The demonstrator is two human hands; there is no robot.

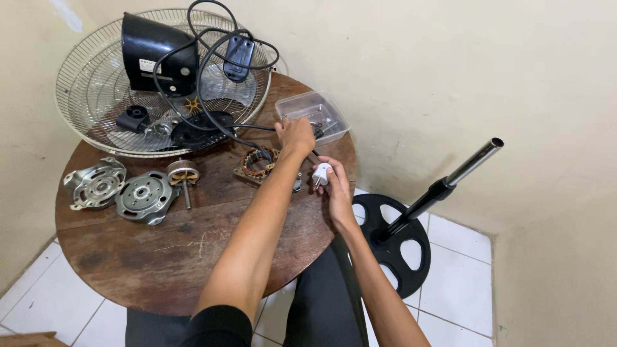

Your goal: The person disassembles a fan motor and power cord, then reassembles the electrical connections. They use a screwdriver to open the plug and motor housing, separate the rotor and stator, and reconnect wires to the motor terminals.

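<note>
Handling: a white plug (321, 173) and its black cable (212, 96) are being managed at the 3 o'clock edge of the round wooden table (160, 250).
Right hand (339, 189): the grip is closed on the white plug, pins pointing toward 9 o'clock, just off the table rim.
Left hand (295, 136): the grip is closed around the black cable, just beside the clear plastic tray (315, 114) at 1 o'clock.
Stator (259, 164): the copper-wound stator lies just below the left hand, at 2 o'clock.
Cable path: the cable loops up over the fan guard (96, 96) and black motor housing (157, 54) at 11 o'clock.
Advice: slack is best fed gently by the left hand, so that no loop snags on the guard wires.
Caution: the stator windings should be kept clear of any cable pull.
Other parts: two metal end covers (122, 189) and a rotor (184, 177) rest at 9 o'clock, well apart.
</note>
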